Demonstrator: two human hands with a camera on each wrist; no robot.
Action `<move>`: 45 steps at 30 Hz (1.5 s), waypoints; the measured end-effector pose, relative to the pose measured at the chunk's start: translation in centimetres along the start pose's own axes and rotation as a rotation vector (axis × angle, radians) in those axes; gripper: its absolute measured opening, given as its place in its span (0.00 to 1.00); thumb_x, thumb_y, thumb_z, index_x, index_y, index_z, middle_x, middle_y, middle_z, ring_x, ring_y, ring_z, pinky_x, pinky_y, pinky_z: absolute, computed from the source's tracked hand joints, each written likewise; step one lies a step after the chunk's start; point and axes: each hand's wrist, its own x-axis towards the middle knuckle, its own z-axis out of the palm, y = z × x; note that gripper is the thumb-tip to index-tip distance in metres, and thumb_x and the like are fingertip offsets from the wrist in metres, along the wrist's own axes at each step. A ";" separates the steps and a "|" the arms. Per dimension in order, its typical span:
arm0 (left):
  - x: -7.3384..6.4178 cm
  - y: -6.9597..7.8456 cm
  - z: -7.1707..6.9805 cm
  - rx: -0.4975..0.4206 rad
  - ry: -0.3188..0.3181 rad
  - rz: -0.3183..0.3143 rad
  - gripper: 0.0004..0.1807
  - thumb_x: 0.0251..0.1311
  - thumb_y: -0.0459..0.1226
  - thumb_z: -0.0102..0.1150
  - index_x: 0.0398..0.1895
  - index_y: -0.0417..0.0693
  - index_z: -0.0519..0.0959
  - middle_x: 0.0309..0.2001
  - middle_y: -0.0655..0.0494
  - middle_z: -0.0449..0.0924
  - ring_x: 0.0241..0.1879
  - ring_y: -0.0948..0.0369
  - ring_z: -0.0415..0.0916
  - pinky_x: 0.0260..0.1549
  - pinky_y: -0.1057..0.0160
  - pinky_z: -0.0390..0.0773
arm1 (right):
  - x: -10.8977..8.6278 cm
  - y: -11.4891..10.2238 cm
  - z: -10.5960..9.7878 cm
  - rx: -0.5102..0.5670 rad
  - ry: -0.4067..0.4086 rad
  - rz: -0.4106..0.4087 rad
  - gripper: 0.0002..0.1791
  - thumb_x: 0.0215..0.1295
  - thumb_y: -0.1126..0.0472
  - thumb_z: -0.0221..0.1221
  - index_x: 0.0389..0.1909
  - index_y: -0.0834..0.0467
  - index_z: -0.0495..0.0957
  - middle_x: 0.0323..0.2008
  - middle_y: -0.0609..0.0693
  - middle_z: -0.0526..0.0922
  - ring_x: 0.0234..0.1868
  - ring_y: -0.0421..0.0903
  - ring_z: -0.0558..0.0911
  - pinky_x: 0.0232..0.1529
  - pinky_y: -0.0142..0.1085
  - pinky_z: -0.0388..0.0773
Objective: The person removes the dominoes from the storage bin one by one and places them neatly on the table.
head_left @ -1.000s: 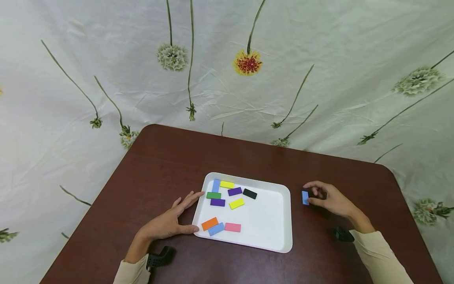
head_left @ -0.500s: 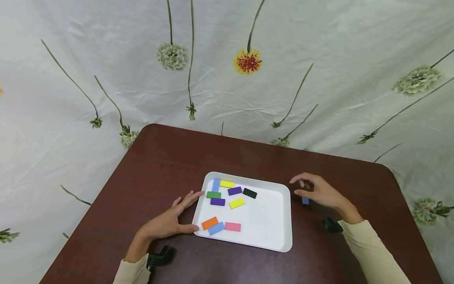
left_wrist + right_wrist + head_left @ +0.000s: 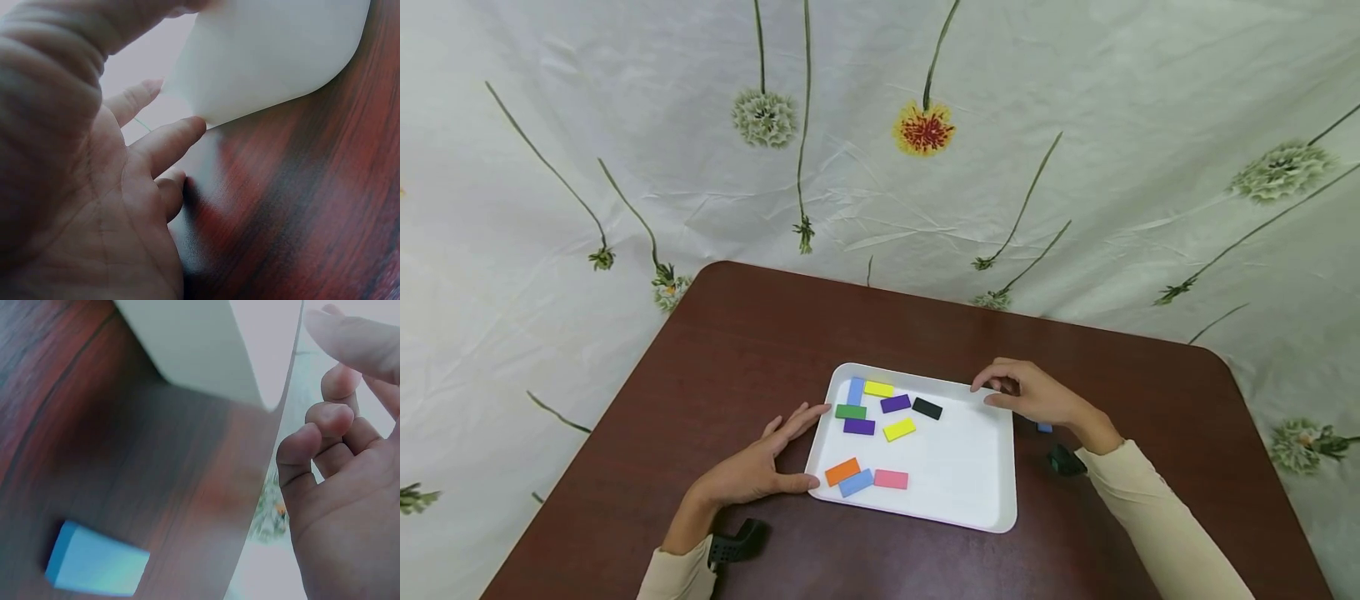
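A white tray (image 3: 958,479) lies on the dark red table, with several coloured blocks in its left half. My left hand (image 3: 748,472) rests at the tray's left side, fingertips and thumb against the rim, the fingers spread. In the left wrist view its fingertips (image 3: 199,124) meet the tray's wall. Over the tray's far right corner hovers my right hand (image 3: 1037,394), its fingers loosely bent and nothing between them. Within the tray, a black block (image 3: 927,408) is nearest to it. A blue block (image 3: 97,559) lies on the table, right of the tray, mostly hidden by the right wrist in the head view.
Orange (image 3: 842,472), pink (image 3: 891,480), green (image 3: 851,412), yellow (image 3: 899,429) and purple (image 3: 859,427) blocks lie flat inside the tray; some touch or overlap. A flowered cloth (image 3: 880,183) hangs behind the table's far edge (image 3: 880,289).
My right hand has left the blue block on the table and moved left, to above the tray's far right corner. My left hand has stayed at the tray's rim.
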 end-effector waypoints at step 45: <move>-0.1 0.1 -0.2 0.001 -0.013 -0.013 0.53 0.54 0.48 0.74 0.79 0.70 0.52 0.81 0.55 0.48 0.81 0.48 0.34 0.73 0.38 0.28 | 7.2 -3.0 4.0 -0.260 -0.296 0.107 0.21 0.56 0.62 0.73 0.50 0.41 0.86 0.40 0.47 0.66 0.48 0.45 0.63 0.45 0.39 0.61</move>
